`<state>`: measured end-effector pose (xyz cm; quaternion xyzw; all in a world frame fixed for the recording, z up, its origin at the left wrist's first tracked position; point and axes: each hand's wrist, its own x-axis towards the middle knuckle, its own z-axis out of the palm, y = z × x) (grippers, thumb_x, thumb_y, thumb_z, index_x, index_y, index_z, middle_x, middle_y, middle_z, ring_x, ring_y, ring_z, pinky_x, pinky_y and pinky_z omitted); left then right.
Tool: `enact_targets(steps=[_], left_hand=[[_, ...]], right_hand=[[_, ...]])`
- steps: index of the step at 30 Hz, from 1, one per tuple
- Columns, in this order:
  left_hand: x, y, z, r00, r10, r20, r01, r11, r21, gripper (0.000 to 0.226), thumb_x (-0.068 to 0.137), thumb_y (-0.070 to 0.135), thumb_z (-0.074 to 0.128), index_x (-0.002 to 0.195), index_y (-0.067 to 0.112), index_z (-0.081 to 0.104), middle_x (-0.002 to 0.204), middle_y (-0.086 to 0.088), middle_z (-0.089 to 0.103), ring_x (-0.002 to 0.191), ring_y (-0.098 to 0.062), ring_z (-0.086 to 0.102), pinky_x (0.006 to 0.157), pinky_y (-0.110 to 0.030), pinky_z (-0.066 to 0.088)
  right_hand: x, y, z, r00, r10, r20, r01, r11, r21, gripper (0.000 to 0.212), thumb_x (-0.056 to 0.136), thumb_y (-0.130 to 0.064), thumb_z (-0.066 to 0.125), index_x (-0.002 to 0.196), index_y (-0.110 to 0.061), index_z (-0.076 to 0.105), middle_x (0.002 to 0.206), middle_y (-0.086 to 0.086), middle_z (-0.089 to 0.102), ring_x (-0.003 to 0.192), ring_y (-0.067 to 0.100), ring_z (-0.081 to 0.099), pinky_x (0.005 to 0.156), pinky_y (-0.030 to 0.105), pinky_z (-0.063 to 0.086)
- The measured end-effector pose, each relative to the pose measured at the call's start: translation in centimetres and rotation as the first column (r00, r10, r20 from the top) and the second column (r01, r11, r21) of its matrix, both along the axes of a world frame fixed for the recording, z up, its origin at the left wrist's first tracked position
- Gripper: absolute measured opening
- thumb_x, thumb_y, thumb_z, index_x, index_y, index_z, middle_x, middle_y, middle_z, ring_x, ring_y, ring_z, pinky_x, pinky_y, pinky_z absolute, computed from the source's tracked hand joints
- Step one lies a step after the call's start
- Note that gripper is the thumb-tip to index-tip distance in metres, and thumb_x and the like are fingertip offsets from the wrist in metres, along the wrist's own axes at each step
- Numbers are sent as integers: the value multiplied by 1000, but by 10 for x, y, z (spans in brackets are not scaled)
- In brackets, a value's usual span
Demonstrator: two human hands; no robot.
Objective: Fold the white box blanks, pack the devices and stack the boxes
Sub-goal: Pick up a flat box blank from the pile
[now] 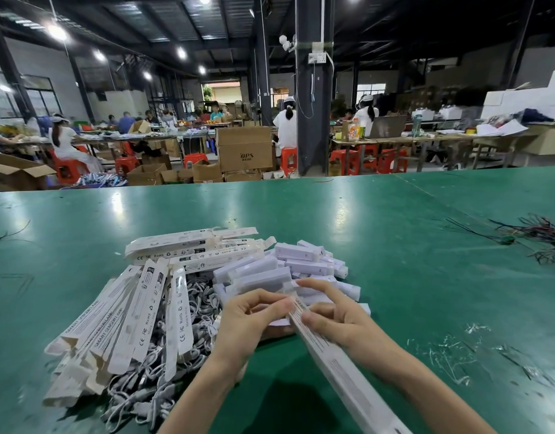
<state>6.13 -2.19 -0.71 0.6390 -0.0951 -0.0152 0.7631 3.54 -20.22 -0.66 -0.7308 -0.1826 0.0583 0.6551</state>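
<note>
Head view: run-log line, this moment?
left grip: pinches end of long white box | right grip: holds same box | white devices: piled behind

One long white box (338, 377) slanting toward the viewer, flat printed box blanks (135, 311) heaped left, white devices (304, 266) piled beyond it

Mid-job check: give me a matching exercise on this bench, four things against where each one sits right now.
Things:
1. long white cardboard box
2. flat white printed box blanks
3. white coiled cables
4. tangle of thin coloured wires

Places:
A. far right of the green table
B. fanned out on the pile's left side
C. held by the left hand and right hand
D. heaped beneath the blanks

Pairs: 1-C, 2-B, 3-D, 4-A.
</note>
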Motion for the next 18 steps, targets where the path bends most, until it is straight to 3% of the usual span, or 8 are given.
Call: enact_targets(steps=[3, 5, 8, 10, 12, 15, 17, 18], left_hand=[[9, 6, -1, 971, 49, -234, -103, 969, -225, 25, 72, 7, 72, 90, -9, 66, 88, -24, 72, 76, -28, 72, 58, -28, 58], [16, 16, -3, 929, 56, -367, -196, 913, -357, 23, 78, 2, 67, 97, -8, 62, 88, -24, 72, 74, -29, 72, 53, -27, 58], [22, 23, -10, 905, 14, -425, -209, 885, -416, 26, 78, 4, 64, 101, -9, 63, 89, -24, 72, 72, -28, 73, 55, -27, 59], [20, 15, -14, 895, -19, -445, -173, 906, -386, 21, 85, -2, 59, 103, -13, 62, 94, -27, 70, 70, -28, 72, 53, -25, 58], [16, 4, -18, 896, 18, -444, -136, 962, -237, 16, 92, -5, 53, 103, -16, 59, 87, -27, 69, 60, -26, 70, 49, -23, 56], [7, -5, -20, 961, 135, -240, -89, 977, 192, 10, 92, 0, 58, 87, -5, 64, 74, -18, 71, 57, -25, 68, 56, -37, 61], [2, -6, -19, 977, 179, 113, -211, 864, 458, 12, 91, 7, 62, 80, 8, 67, 75, -6, 70, 65, -23, 70, 62, -46, 60], [-2, -8, -17, 945, 170, 281, -292, 828, 479, 11, 91, 11, 63, 81, 16, 66, 78, 1, 69, 72, -21, 69, 61, -45, 60]], right_hand=[[7, -11, 5, 965, 133, -227, -53, 944, 327, 37, 95, -13, 51, 131, -19, 51, 115, 15, 68, 80, 31, 69, 65, 40, 60], [9, -20, 7, 959, 179, -219, -55, 877, 477, 46, 89, 9, 48, 131, -11, 51, 130, 21, 58, 95, 38, 67, 78, 44, 59], [6, -20, 6, 985, 173, -12, -156, 916, 369, 66, 81, 9, 58, 140, -16, 41, 140, 14, 51, 122, 36, 54, 104, 43, 44], [2, -11, 4, 994, 47, 95, -69, 968, 242, 60, 81, -4, 66, 136, -18, 48, 134, 10, 57, 121, 26, 55, 104, 36, 44], [-2, 0, 3, 980, -132, 147, 94, 966, 240, 41, 84, -16, 70, 123, -17, 60, 122, 3, 66, 110, 17, 61, 94, 31, 51], [-5, 6, 4, 937, -299, 179, 237, 924, 301, 31, 83, -21, 68, 112, -12, 62, 106, -4, 71, 102, 13, 65, 80, 23, 52], [-6, 6, 4, 897, -373, 237, 316, 916, 246, 36, 81, -30, 66, 115, -21, 58, 96, -8, 70, 93, 12, 65, 79, 24, 51], [-5, 4, 3, 864, -406, 298, 365, 912, 185, 37, 81, -35, 66, 116, -29, 55, 92, -8, 69, 86, 13, 64, 77, 26, 51]])
